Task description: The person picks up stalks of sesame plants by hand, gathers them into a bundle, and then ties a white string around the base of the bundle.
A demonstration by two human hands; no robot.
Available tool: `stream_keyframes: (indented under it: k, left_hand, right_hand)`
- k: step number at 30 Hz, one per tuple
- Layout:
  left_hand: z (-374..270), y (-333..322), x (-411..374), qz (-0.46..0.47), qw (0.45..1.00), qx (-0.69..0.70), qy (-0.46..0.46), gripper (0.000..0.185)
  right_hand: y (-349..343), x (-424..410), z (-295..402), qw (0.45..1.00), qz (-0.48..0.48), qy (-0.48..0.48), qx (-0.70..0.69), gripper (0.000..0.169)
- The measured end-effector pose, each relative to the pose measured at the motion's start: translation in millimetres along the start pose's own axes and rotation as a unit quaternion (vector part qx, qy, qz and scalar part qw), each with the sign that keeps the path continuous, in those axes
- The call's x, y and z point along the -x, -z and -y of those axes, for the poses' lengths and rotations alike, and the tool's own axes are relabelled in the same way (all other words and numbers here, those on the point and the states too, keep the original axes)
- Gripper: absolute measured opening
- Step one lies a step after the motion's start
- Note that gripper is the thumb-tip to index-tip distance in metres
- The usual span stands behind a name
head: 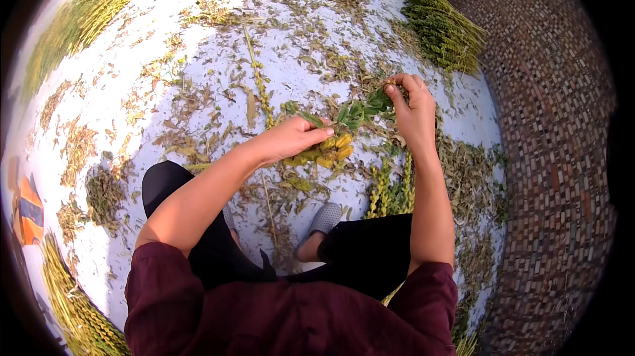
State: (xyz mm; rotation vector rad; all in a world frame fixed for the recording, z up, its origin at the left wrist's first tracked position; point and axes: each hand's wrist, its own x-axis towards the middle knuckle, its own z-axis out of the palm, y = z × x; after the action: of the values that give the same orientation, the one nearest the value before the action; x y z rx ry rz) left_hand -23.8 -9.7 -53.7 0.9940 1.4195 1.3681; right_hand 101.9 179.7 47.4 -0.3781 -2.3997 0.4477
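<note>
My left hand point(297, 140) is closed around a sesame stalk, its thumb lying along the top. Plump yellow seed capsules point(335, 150) bunch out just beyond and below the thumb. Toward the other hand, the stalk's tip carries green leaves point(364, 112). My right hand point(414, 105) pinches the leafy tip between thumb and fingertips. What exactly sits between those fingertips is too small to tell. The stalk is held off the pale ground point(292, 78), above my feet. My left forearm hides part of its lower stem.
Another sesame stalk point(259, 80) lies ahead amid scattered dry leaves point(191, 103). Shorter stalks point(392, 189) lie by my right knee. Tied bundles rest at far left point(106, 8), far right point(441, 28) and lower left point(82, 306). Brickwork point(550, 157) borders the right; an orange bag point(31, 212) stands left.
</note>
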Motion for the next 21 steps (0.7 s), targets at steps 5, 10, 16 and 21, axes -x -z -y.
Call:
stream_keyframes:
  k: [5, 10, 16, 21]
  left_hand:
    - [-4.5, -5.0, -1.6, -0.004, 1.0, 0.016, -0.008, 0.041]
    - [-20.2, -4.6, 2.6, 0.056, 0.988, -0.064, 0.13, 0.042]
    - [10.5, -5.8, -5.5, 0.006, 1.0, -0.017, 0.022, 0.03]
    - [-7.3, -9.5, -7.0, 0.025, 0.995, -0.04, 0.083, 0.028]
  right_hand:
    - [5.1, 1.0, 22.3, 0.998, -0.028, 0.06, 0.01, 0.015]
    - [34.1, -15.2, -4.0, 0.973, -0.18, -0.028, 0.141, 0.02]
    - [24.4, 11.9, 46.0, 0.982, 0.152, 0.111, 0.031, 0.028]
    - [-8.5, 38.5, 38.7, 0.969, 0.19, 0.126, 0.095, 0.018]
